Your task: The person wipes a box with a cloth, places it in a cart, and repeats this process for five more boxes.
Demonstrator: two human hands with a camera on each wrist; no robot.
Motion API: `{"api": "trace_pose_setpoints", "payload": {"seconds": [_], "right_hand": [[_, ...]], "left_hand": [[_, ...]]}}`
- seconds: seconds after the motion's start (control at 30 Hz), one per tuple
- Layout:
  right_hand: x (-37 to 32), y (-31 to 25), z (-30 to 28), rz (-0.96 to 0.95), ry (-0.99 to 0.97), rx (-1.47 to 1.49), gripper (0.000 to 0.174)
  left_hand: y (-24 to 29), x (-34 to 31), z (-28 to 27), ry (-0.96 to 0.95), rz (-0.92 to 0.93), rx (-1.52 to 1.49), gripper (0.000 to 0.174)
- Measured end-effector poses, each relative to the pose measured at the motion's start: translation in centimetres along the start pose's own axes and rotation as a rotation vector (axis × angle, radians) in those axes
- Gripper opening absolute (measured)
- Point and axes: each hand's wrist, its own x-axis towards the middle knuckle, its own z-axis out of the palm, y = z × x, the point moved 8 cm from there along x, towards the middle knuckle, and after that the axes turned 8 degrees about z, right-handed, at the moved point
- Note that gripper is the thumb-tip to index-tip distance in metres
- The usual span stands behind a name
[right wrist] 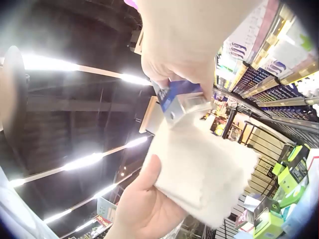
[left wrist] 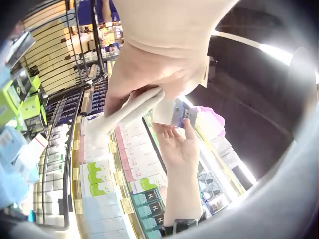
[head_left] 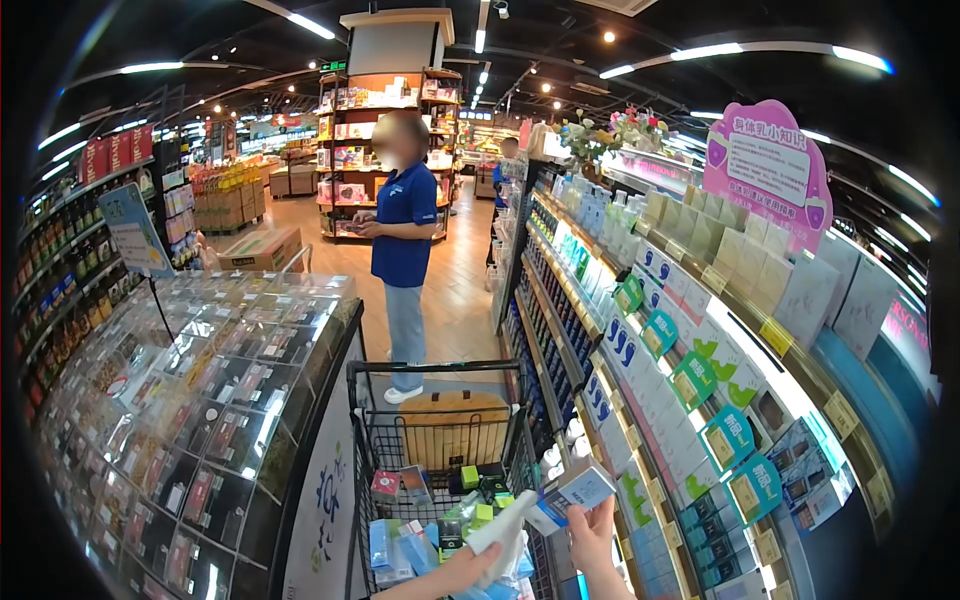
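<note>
My left hand [head_left: 468,568] holds a folded white cloth [right wrist: 199,172] with a scalloped edge, its thumb on the near face and the other fingers behind it. My right hand [head_left: 596,528] grips a small blue-and-white box [head_left: 574,496] between thumb and fingers. Cloth and box are close together, overlapping in the right wrist view. Both hands are over the near right side of a black wire shopping cart [head_left: 437,368]. Inside the cart lie several green-and-black boxes [head_left: 470,477], light blue packages [head_left: 381,545] and a pink box [head_left: 385,483].
Shelves of boxed goods with green tags [head_left: 692,380] run along the right. Clear-lidded bins [head_left: 200,420] stand at the left. Beyond the cart, a person in a blue shirt [head_left: 405,225] stands in the aisle, near a carton [head_left: 262,248] on the left.
</note>
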Motion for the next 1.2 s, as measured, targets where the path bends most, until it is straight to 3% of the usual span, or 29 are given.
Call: {"api": "trace_pose_setpoints", "payload": {"seconds": [0.07,0.13,0.17,0.2,0.27,0.43,0.5,0.53,0.6,0.63,0.8,0.87,1.0,1.07,1.1,1.17,1.2], "right_hand": [[-0.2,0.2,0.6,0.021,-0.04,0.02,0.066],[-1.6,0.1,3.4,-0.144,-0.175,-0.019,0.066],[-2.1,2.2,3.3,-0.067,-0.214,-0.088,0.067],[-2.6,3.2,3.3,-0.169,-0.221,-0.149,0.068],[-2.8,4.4,3.3,0.064,-0.217,-0.251,0.077],[-1.3,6.5,1.1,0.019,-0.178,-0.391,0.071],[-1.7,3.7,2.6,0.012,-0.134,-0.471,0.068],[-1.6,4.5,2.8,0.016,-0.134,-0.472,0.068],[-1.3,5.9,3.5,0.04,-0.203,-0.37,0.067],[-1.8,5.7,4.4,0.16,-0.25,-0.383,0.066],[0.3,7.3,3.5,0.18,-0.228,-0.049,0.059],[0.7,7.3,2.2,0.321,-0.152,0.076,0.063],[0.8,4.3,1.9,0.359,0.003,-0.05,0.065],[1.1,3.9,2.8,0.26,-0.003,-0.02,0.067],[1.0,4.3,3.5,0.211,-0.085,-0.066,0.068],[0.2,5.5,5.2,0.146,-0.178,-0.103,0.074],[-0.3,6.7,6.0,0.169,-0.199,-0.162,0.081]], "left_hand": [[-2.5,-0.2,-0.9,0.055,-0.187,-0.326,0.049],[-3.7,-0.4,-0.7,0.108,-0.381,-0.645,0.052],[-2.4,0.3,0.4,0.002,-0.312,-0.832,0.052],[-2.4,0.7,0.0,-0.008,-0.307,-0.825,0.052],[-3.1,0.7,-1.4,0.014,-0.301,-0.865,0.053],[-1.7,0.0,-3.4,0.127,-0.258,-0.839,0.05],[-1.1,-0.1,-6.1,0.424,-0.247,-0.597,0.045],[-1.9,0.0,-6.5,0.426,-0.25,-0.599,0.045],[-2.9,0.6,-8.2,0.291,-0.2,0.268,0.044],[-3.5,1.1,-6.9,0.154,-0.144,0.404,0.045],[-3.3,-0.3,-5.9,0.08,-0.279,0.445,0.046],[-2.9,-1.3,-5.1,0.045,-0.347,0.456,0.047],[-3.6,-2.0,-5.2,-0.003,-0.434,0.476,0.049],[-6.2,-2.8,-6.4,0.133,-0.477,0.152,0.046],[-6.1,-2.6,-6.3,0.134,-0.478,0.151,0.046],[-5.1,-1.8,-4.5,0.23,-0.369,-0.626,0.044],[-5.3,-1.7,-5.0,0.23,-0.369,-0.627,0.044]]}}
